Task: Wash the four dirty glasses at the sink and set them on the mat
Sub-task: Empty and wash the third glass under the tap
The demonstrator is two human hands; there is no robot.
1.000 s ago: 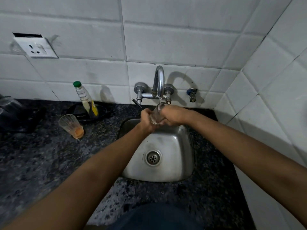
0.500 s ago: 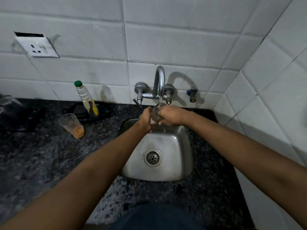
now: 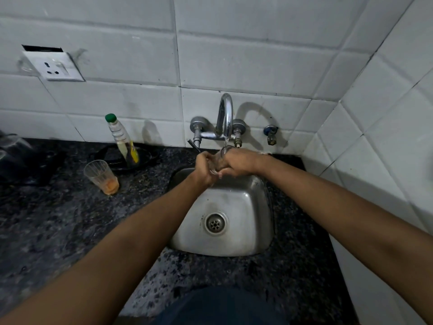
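Clear glass (image 3: pixel 217 160) clasped between both hands over the back of the steel sink (image 3: pixel 234 240), mouth up and tilted toward the faucet (image 3: pixel 225 113), catching the thin stream. Left hand (image 3: pixel 204 167) wrapped round its near side, right hand (image 3: pixel 239 160) gripping from the far right. Next dirty glass (image 3: pixel 101 176) (orange dregs inside) upright on the granite counter (image 3: pixel 58 219), well off to the left, nearer the left hand. Mat not visible.

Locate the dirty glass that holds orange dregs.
In the head view the dirty glass stands on the dark counter left of the sink, just in front of the green-capped bottle.
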